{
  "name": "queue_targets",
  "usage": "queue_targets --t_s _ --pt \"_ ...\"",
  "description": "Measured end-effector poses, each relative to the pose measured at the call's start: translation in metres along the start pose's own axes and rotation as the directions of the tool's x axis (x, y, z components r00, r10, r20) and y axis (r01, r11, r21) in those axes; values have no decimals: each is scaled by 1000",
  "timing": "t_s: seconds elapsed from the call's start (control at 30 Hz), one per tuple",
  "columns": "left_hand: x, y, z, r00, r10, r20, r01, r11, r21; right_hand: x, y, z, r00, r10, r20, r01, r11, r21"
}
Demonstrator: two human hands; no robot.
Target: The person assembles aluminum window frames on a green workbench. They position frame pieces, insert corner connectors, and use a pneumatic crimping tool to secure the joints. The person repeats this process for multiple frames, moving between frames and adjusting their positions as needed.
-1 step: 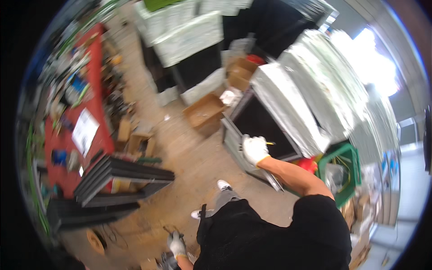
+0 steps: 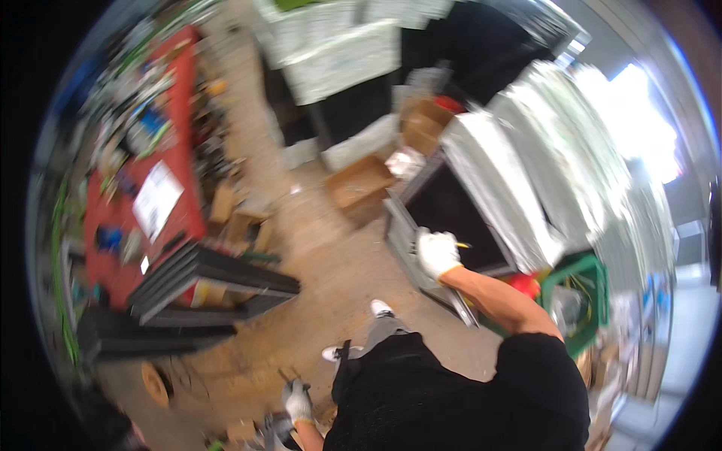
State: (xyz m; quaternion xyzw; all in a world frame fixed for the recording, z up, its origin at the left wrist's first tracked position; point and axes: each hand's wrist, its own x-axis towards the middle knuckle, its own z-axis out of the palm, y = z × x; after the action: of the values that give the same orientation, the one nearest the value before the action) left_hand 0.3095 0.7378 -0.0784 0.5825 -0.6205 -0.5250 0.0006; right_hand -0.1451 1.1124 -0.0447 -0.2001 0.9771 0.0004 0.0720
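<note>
My right hand [image 2: 438, 255], in a white glove, is closed at the upper edge of a grey metal frame [image 2: 404, 237] that leans against a black panel [image 2: 447, 207]. A thin yellow pen-like stick [image 2: 464, 245] juts out from that glove. Low in the view, my left hand [image 2: 298, 402], also gloved in white, is closed around a dark two-pronged hand tool [image 2: 289, 376]. Blur hides the tool's exact kind. That hand hangs beside my body, away from the frame.
White-wrapped panels [image 2: 508, 177] stand at the right, by a green crate [image 2: 599, 289]. Cardboard boxes [image 2: 359, 183] sit beyond the frame. At the left are a cluttered red table [image 2: 188, 135], stacked dark frames [image 2: 214, 267] and a round spool [image 2: 156, 385] on the floor.
The surroundings have shifted slightly rightward in the view. My right hand remains at the frame edge with the yellow stick, and my left hand still holds the dark tool.
</note>
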Motion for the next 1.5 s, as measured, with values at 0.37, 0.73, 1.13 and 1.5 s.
queue_targets --t_s 0.37,0.73,1.13,1.5 --pt "-63 -38 -23 971 -87 -222 29 967 -252 -12 -165 -84 726 -687 29 685 727 50" --pt "-10 -113 -51 848 -493 194 507 649 -567 -94 -422 -226 346 -929 -134 936 352 -21" --pt "48 11 -107 999 54 5 -9 255 -967 -132 -429 -395 682 -550 -483 725 422 544" --pt "23 26 -241 981 166 -104 -134 182 -974 -74 -393 -313 808 -3 -589 573 232 786"
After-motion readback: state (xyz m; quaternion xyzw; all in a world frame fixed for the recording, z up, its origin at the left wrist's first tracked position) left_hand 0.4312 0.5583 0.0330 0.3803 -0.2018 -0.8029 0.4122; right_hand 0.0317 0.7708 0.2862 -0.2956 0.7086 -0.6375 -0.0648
